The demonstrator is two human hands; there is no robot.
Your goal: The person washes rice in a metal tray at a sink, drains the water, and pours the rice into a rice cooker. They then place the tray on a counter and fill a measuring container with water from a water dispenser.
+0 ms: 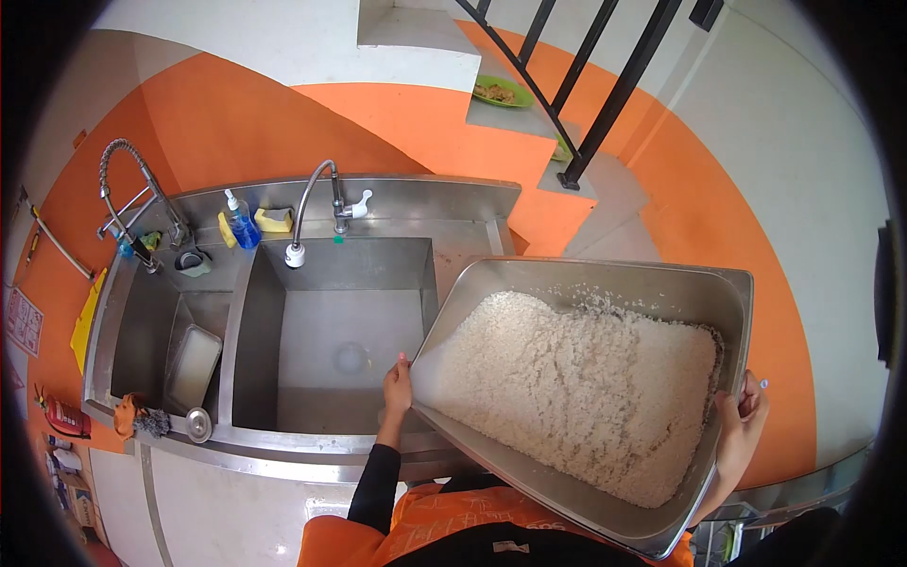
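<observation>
Between my two hands is a deep rectangular steel pan (652, 280), held tilted over the right end of the sink counter. Wet-looking white rice (576, 387) covers its bottom and lies unevenly, with some grains stuck to the far wall. My left hand (398, 387) grips the pan's left rim, close to the sink's front right corner. On the opposite side, my right hand (742, 425) is closed round the right rim, thumb on the inside. The large sink basin (350, 312) is to the left of the pan, below a curved faucet (316, 203).
A smaller basin (142, 340) at the left contains a translucent container (195, 367). A blue spray bottle (242, 222) and yellow sponge (274, 220) stand behind the sinks. Stairs with a black railing (605, 104) rise behind; a green plate of food (501, 92) rests on a step.
</observation>
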